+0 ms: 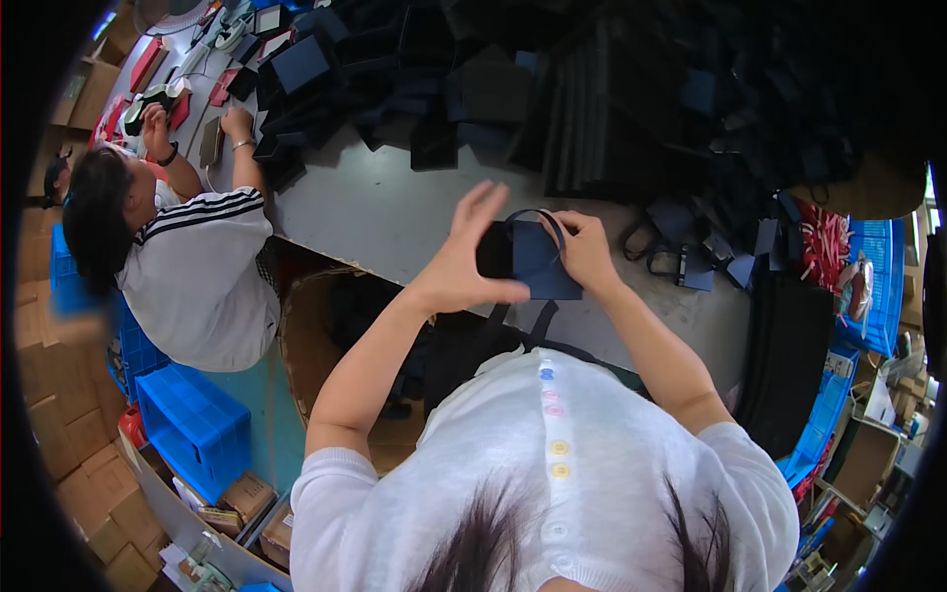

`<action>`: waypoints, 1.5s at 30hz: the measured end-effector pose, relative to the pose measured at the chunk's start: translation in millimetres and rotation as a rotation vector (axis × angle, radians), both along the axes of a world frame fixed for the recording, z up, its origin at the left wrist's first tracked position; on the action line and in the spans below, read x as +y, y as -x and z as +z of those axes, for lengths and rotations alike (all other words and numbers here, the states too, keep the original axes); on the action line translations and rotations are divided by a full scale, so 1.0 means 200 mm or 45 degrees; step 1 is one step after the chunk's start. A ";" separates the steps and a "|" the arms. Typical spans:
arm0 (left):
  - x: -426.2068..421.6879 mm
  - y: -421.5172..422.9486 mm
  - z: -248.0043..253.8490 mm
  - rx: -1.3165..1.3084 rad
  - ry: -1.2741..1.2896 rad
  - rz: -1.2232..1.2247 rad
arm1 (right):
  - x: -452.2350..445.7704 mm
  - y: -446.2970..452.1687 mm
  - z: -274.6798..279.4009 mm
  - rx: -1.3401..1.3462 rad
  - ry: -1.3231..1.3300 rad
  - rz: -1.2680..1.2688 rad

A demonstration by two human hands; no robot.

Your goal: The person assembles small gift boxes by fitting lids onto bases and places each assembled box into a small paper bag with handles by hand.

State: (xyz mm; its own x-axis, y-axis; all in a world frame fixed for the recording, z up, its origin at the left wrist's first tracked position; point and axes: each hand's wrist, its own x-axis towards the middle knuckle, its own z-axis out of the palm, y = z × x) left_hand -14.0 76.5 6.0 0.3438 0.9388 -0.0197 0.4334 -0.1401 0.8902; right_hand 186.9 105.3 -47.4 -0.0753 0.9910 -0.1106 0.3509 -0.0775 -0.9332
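Observation:
A small dark blue box [545, 271] with a black left side is in front of my chest over the grey table. A thin dark ribbon loop [538, 212] arches over its top. My right hand [586, 252] is closed on the box's right edge beside the ribbon; its fingertips are partly hidden. On the other side, my left hand [468, 252] has its fingers spread and raised, with the thumb near the box's lower left corner. Whether that thumb touches the box, I cannot tell.
Dark boxes [483, 89] are piled along the back of the grey table [345, 212]. Dark blue pieces with ribbons [681, 252] lie to the right. At left, a co-worker [202, 266] handles something at the table. A blue crate [197, 424] stands below.

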 end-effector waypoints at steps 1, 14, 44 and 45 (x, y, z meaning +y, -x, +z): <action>0.00 -0.01 -0.06 -0.439 0.041 0.031 | -0.02 0.03 0.04 -0.144 -0.060 0.061; -0.57 0.69 -0.21 1.082 0.320 0.292 | -0.10 -1.09 -0.27 -1.657 -0.206 0.105; -0.14 -0.33 -0.23 -0.356 0.104 0.374 | 0.04 0.04 0.33 -0.350 -0.710 0.443; -0.13 -0.31 -0.23 -0.450 0.187 0.455 | 0.06 0.07 0.35 -0.138 -0.910 0.314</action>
State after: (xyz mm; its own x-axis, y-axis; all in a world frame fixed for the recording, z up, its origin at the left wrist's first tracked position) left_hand 48.4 50.5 -40.8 0.0119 0.9949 -0.1005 0.1008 0.0988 0.9900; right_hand 172.1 117.2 22.2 -0.3289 0.7805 0.5317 0.3726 0.6246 -0.6864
